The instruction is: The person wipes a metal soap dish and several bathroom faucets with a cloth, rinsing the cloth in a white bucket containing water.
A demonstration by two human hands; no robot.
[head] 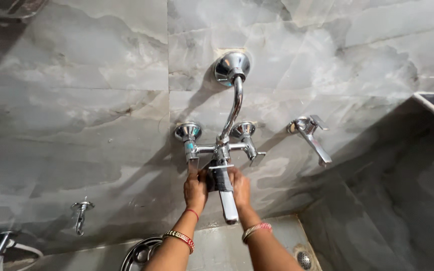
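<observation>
Both hands grip a chrome wall mixer (220,150) on a grey marble-tiled wall: the left hand (195,186) and right hand (240,186) flank its spout (228,203), a separate lever tap (311,134) nearby.

Wall: grey marbled tile wall (76,100) — it carries my chrome mixer tap (222,148).
Right of mixer: single lever tap (310,133).
Lower left of mixer: small chrome tap (81,213).
Floor: tiled floor (217,248) — round drain (303,259) below the mixer, to its right.

Bathroom: grey marble-look wall tiles (76,125), chrome wall mixer tap (220,148), floor drain (304,259).
</observation>
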